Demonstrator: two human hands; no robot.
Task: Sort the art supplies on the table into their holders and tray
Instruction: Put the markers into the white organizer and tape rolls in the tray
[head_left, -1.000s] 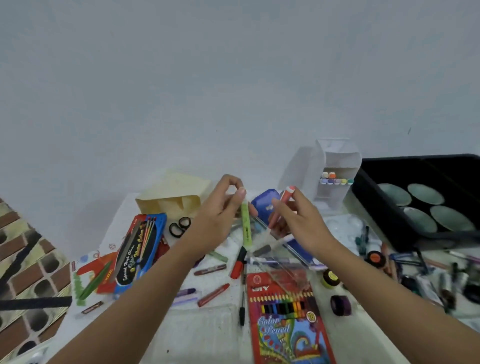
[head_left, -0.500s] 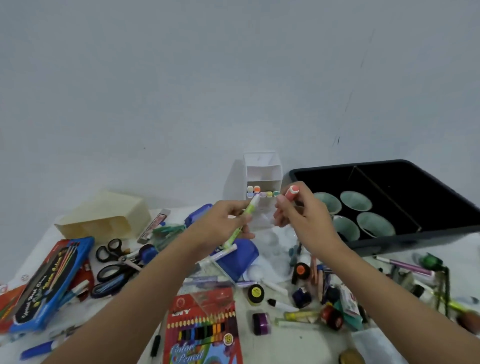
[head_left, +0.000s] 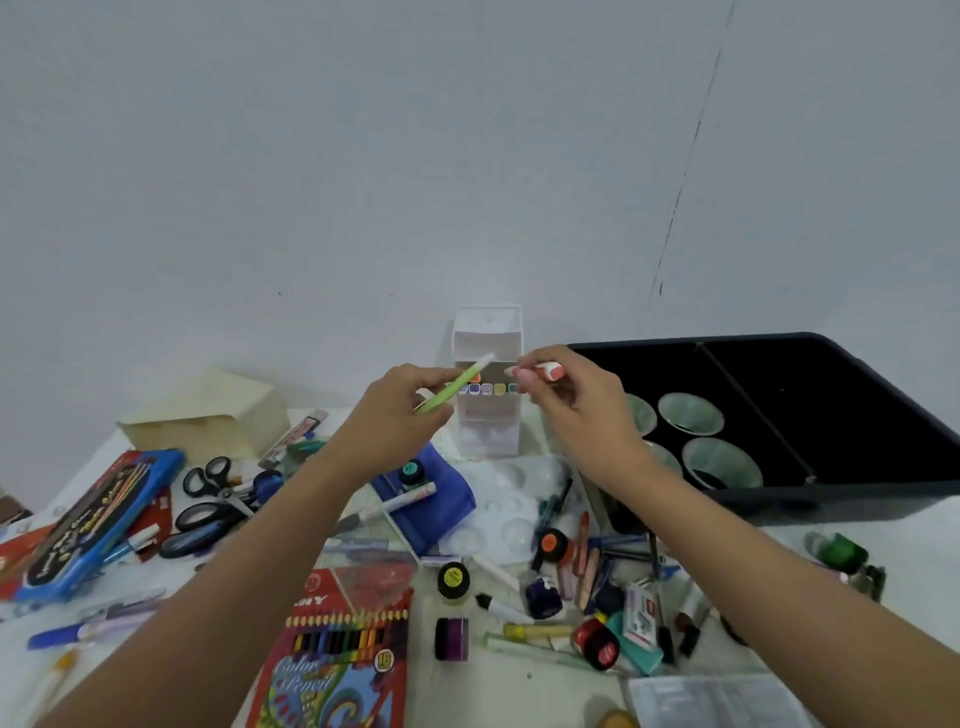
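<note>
I'm watching remotely. The left hand (head_left: 395, 418) pinches a light-green marker (head_left: 457, 387) between thumb and curled fingers. The marker's white tip slants up and to the right past the fingertips, toward the white marker holder (head_left: 487, 426) standing just behind both hands. The right hand (head_left: 579, 410) has its fingers clamped on a coral-ended marker (head_left: 546, 371), held roughly level with the coral end pointing right, away from the left hand. The two sets of fingertips are near each other but apart, and the holder's row of coloured marker ends (head_left: 488, 388) shows in the gap between them. Right of the right-hand fingers sits the black tray (head_left: 831, 501) holding pale green cups (head_left: 691, 413). Below the left-hand fingers lies a blue pouch (head_left: 441, 519) with a white marker (head_left: 400, 504) across it. Nearer me, between the forearms, I make out a colour pencil box (head_left: 337, 649), small paint pots (head_left: 453, 577) and crayons (head_left: 584, 551) scattered on the table (head_left: 519, 686). Left of the left hand lie scissors (head_left: 208, 475), a cream box (head_left: 208, 415) and a blue pencil case (head_left: 98, 519).
</note>
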